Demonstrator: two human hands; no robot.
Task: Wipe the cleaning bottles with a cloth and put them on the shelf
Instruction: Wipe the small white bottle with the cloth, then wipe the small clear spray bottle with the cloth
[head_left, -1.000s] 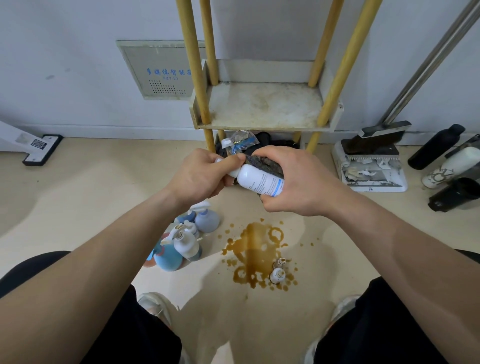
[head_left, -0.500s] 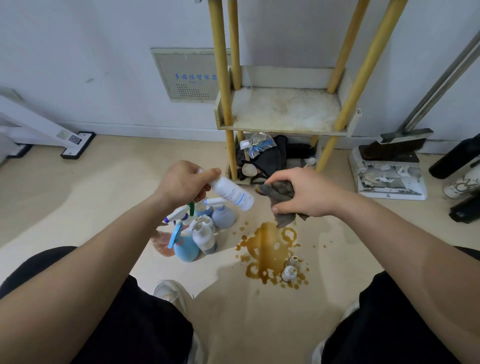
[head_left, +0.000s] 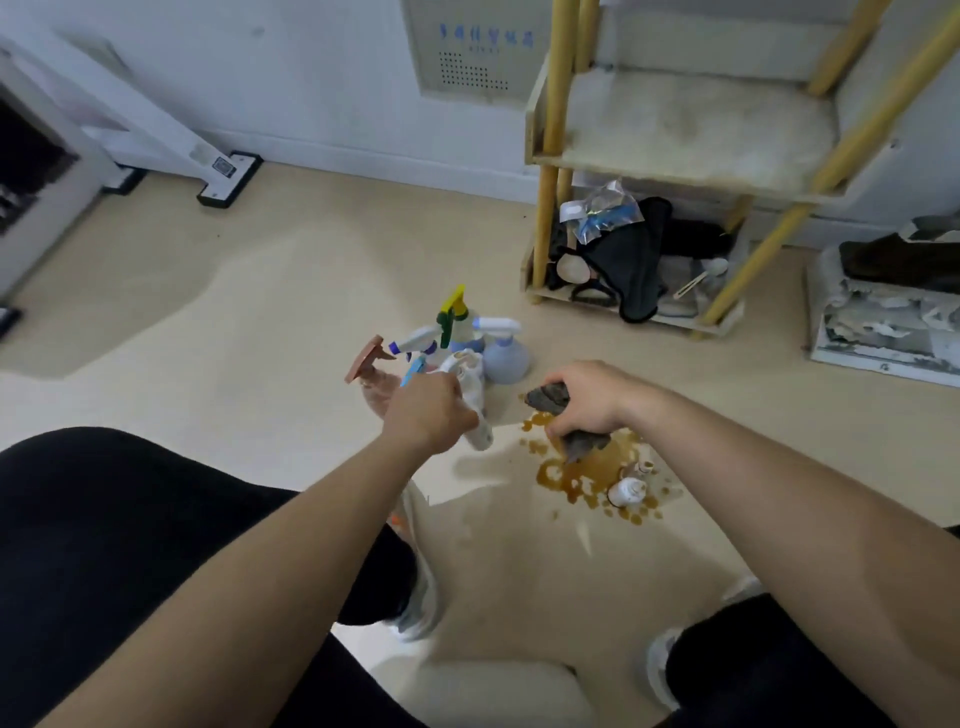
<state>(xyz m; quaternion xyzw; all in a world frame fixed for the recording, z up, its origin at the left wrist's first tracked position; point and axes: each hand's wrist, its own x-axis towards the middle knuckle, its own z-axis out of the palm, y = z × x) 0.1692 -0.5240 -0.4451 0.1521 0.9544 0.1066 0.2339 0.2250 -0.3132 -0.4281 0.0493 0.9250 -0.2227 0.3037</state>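
Left hand (head_left: 428, 415) low over the floor, fingers curled round a white bottle (head_left: 477, 415); the bottle is blurred, tilted, its upper end against the near side of the spray bottles (head_left: 501, 353) clustered on the floor. Right hand (head_left: 592, 397) apart from it, fist closed on a dark grey cloth (head_left: 582, 441) whose loose end hangs over the near-left edge of a brown spill (head_left: 576, 475). Two small bottles (head_left: 626, 491) stand in the spill's right side. A strip of beige floor (head_left: 260, 322) runs between cluster and spill, wider floor stretching left to the wall. The shelf (head_left: 691, 130) stands behind, yellow posts at its corners, stained middle board showing whole, lower tier packed with dark rags and a plastic bag. A dustpan (head_left: 883, 332) sits just right of the shelf. The person's knees frame the near edge.
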